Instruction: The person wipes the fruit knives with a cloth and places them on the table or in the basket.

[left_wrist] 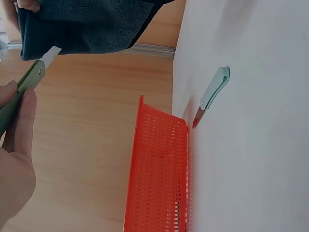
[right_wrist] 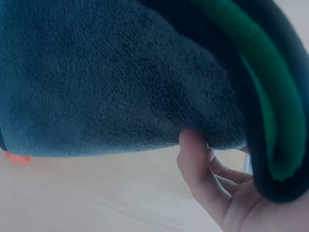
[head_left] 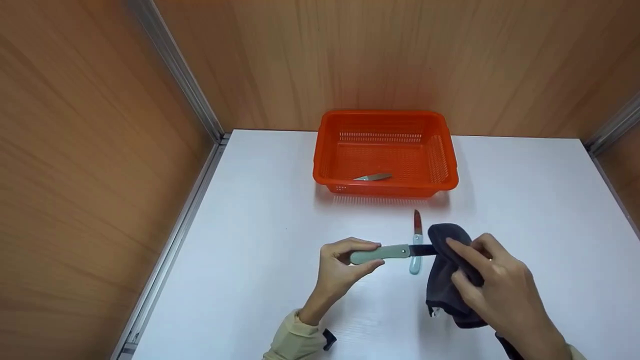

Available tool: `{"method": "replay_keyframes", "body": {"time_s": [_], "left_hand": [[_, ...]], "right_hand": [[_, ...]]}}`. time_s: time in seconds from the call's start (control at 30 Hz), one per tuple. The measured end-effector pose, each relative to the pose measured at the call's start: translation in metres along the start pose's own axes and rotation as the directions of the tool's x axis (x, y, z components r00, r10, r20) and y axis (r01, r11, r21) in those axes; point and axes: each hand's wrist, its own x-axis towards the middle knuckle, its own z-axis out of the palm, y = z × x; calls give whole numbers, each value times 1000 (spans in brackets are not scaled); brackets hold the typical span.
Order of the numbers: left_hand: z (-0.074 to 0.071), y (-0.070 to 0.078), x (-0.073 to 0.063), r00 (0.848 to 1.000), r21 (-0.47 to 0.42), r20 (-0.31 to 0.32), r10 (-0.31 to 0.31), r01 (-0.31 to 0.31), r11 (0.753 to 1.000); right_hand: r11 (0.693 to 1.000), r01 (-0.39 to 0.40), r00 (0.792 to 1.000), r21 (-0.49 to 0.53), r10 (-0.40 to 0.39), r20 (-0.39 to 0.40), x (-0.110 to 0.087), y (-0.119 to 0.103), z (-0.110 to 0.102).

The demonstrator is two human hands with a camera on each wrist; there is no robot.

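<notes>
My left hand (head_left: 341, 267) grips a knife (head_left: 381, 254) by its pale green handle, the blade pointing right. In my right hand (head_left: 500, 285) is a dark grey cloth (head_left: 447, 290), pinched between thumb and fingers and folded over the blade's tip end. Close up in the right wrist view, the cloth (right_wrist: 120, 82) shows a green inner side along its dark edge. Beneath the held knife, a second knife (head_left: 415, 262) with a light blue handle lies on the table, its reddish blade toward the basket. The left wrist view shows this knife (left_wrist: 215, 89) whole.
An orange-red plastic basket (head_left: 385, 189) stands at the back of the white table (head_left: 260, 200), with another knife (head_left: 374, 177) lying inside. Wooden panels (head_left: 375, 60) rise behind the table and at the left, joined by a metal frame (head_left: 185, 75).
</notes>
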Motion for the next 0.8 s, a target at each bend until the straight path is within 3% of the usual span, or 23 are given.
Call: {"method": "replay_keyframes", "body": {"time_s": [0.47, 0.8], "left_hand": [[3, 3, 1, 996, -22, 19, 84, -83, 996], [1, 2, 1, 994, -94, 17, 112, -110, 989]], "right_hand": [[992, 110, 980, -58, -98, 172, 2, -17, 23], [997, 45, 965, -68, -26, 262, 3, -19, 28]]}}
